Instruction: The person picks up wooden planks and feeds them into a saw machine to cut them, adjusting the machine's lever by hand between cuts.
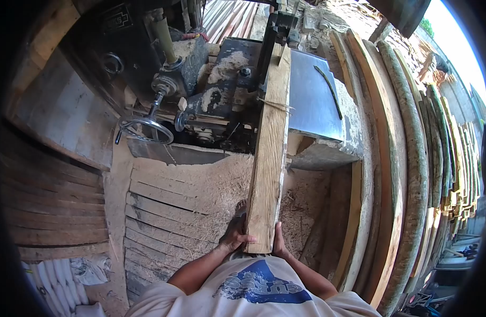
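A long wooden plank runs from my waist up onto the saw's metal table. Its far end lies at the dark upright blade guide of the machine. My left hand grips the near end from the left, thumb over the top face. On the opposite edge, my right hand is closed against the plank with the thumb pointing up; its other fingers are hidden under the wood. A thin splinter lies across the plank, and a narrow dark strip rests on the table.
A handwheel sticks out from the machine on the left. Sawdust covers the slatted floor. Long boards and a round log are stacked along the right. White sacks lie at lower left.
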Demonstrator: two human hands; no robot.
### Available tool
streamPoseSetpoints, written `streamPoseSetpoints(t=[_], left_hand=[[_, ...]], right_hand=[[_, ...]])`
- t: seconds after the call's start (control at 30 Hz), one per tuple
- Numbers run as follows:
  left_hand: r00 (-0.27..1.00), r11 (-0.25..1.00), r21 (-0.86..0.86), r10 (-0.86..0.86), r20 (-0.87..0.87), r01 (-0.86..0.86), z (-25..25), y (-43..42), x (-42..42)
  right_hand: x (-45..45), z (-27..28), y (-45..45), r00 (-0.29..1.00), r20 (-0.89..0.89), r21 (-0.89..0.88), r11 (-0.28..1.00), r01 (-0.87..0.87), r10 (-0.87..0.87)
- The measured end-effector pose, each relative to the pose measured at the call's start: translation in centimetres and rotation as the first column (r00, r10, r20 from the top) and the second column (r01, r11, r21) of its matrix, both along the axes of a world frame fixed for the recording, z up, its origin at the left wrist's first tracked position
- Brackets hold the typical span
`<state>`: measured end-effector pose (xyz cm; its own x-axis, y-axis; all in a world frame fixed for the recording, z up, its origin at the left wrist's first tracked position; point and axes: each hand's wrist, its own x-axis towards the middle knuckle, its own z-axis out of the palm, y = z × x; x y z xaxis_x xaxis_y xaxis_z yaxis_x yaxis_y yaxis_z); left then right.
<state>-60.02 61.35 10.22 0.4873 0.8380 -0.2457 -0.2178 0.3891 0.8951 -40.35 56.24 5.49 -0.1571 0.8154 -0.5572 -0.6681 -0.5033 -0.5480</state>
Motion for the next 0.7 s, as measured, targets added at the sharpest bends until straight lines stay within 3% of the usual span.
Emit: streamPoseSetpoints(t=[0.03,0.2,0.3,0.37,0.47,0.53,0.7], left_hand=[[1.000,1.000,0.025,0.007,0.005,-0.007,-0.5,2.1,0.5],[0.998,0.987,-0.157,-0.017,0.054,0.025,1.3,13.1,2.6],[0.998,0.989,-0.144,-0.010,0.068,0.020,1.4,19.2,3.7],[0.997,0.986,-0.151,0.073,-0.021,-0.076,0.0,21.2,4.5],[0.960,0.943,-0.192,0.251,-0.128,-0.272,-0.2,22.0,4.4],[0.966,0.948,-0.211,0.207,-0.153,-0.236,-0.3,20.8,2.9],[0.957,0.942,-0.229,0.197,-0.214,-0.246,-0.8,17.7,0.3]], right_hand=[[-0.2,0.6,1.4,0.998,-0.044,-0.008,0.999,0.042,-0.042],[1.4,0.1,13.3,0.969,0.196,0.032,0.989,0.143,-0.147],[2.7,-0.3,19.9,0.966,0.187,-0.009,0.983,0.184,-0.179],[3.2,1.2,23.5,0.964,0.155,0.047,0.976,0.212,-0.217],[3.2,2.5,28.8,0.837,0.393,0.059,0.919,0.391,-0.381],[4.5,1.6,32.1,0.752,0.512,0.083,0.895,0.439,-0.416],[6.3,1.2,40.4,0.555,0.596,0.329,0.807,0.490,-0.580]])
